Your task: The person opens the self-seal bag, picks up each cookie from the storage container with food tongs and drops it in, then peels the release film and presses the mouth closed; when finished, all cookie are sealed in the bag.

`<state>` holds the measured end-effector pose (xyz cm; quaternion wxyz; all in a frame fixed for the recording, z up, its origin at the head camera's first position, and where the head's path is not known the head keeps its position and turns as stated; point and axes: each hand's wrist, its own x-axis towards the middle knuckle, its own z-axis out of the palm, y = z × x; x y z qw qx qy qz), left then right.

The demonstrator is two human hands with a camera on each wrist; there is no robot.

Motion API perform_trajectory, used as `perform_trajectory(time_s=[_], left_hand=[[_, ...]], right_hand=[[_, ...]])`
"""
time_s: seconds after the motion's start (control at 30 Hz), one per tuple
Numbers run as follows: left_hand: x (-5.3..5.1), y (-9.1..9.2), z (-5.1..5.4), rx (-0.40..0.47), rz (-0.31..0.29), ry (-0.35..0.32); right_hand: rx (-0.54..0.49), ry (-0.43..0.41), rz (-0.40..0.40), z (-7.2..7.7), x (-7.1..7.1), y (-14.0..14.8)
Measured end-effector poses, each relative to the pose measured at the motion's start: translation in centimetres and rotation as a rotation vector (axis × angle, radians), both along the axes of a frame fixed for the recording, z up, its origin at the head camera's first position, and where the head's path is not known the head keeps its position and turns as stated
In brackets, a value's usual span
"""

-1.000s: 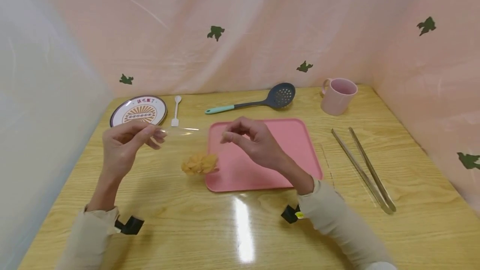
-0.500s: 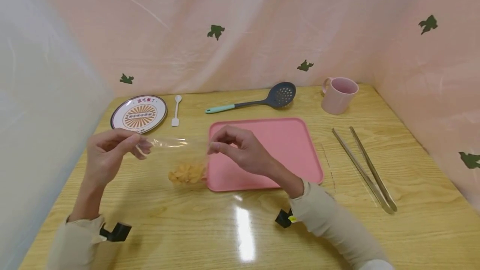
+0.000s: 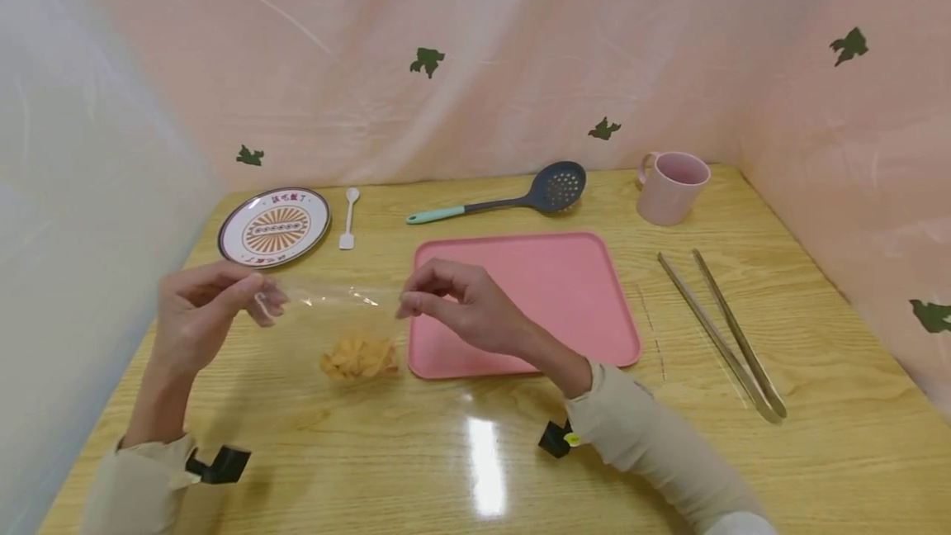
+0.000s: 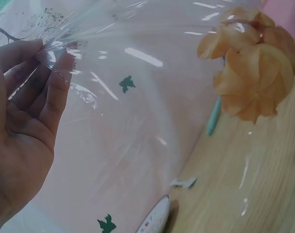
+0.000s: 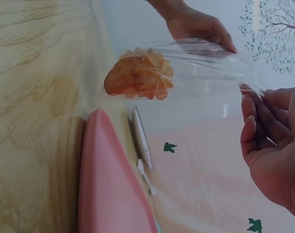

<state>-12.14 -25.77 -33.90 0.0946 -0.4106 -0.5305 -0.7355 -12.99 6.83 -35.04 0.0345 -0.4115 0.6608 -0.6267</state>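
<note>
A clear plastic bag (image 3: pixel 338 297) hangs between both hands over the table, with several orange-yellow, flower-shaped fluted pieces (image 3: pixel 360 357) at its bottom; their exact kind I cannot tell. My left hand (image 3: pixel 196 320) pinches one upper corner of the bag between thumb and fingertips, as the left wrist view shows with the left hand (image 4: pixel 30 107) beside gathered film. Pinching the opposite upper corner is my right hand (image 3: pixel 464 308). In the right wrist view the right hand (image 5: pixel 278 150) draws the film tight, and the fluted pieces (image 5: pixel 140 75) show through it.
Just right of the bag lies a pink tray (image 3: pixel 550 304). Behind stand a patterned plate (image 3: pixel 275 227), a small white spoon (image 3: pixel 349 217), a slotted skimmer (image 3: pixel 520 198) and a pink mug (image 3: pixel 672 188). Metal tongs (image 3: pixel 724 337) lie at the right.
Both hands have moved left and toward the person, carrying the bag with them. The fluted pieces have shifted from over the tray's left edge to left of the tray.
</note>
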Motion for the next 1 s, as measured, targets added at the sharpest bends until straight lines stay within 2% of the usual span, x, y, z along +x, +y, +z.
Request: perform_trajectory(time_s=[0.07, 0.2, 0.33, 0.43, 0.5, 0.63, 0.73, 1.0], left_hand=[[0.0, -0.2, -0.3, -0.024, 0.009, -0.020], [-0.1, -0.6, -0.9, -0.092, 0.075, -0.074], [-0.6, -0.8, -1.2, -0.117, 0.127, -0.123], [-1.1, -0.7, -1.4, -0.105, 0.153, -0.161], [-1.4, -0.7, -1.6, -0.103, 0.195, -0.193], [-2.2, -0.5, -2.0, -0.143, 0.322, -0.265], [-2.8, -0.3, -2.2, -0.173, 0.380, -0.309], [-4.3, -0.3, -2.9, -0.227, 0.439, -0.371]], right_hand=[[0.016, -0.014, -0.008, -0.2, 0.0, -0.1], [0.046, -0.036, -0.037, -0.7, -0.4, -0.4], [0.044, -0.035, -0.063, -1.1, -1.3, -0.8], [0.033, -0.062, -0.074, -1.3, -2.2, -1.2], [0.034, -0.095, -0.084, -1.4, -2.9, -1.4], [0.056, -0.149, -0.125, -1.8, -4.1, -1.8], [0.069, -0.166, -0.145, -2.3, -4.9, -2.0], [0.087, -0.242, -0.187, -3.1, -6.7, -2.9]])
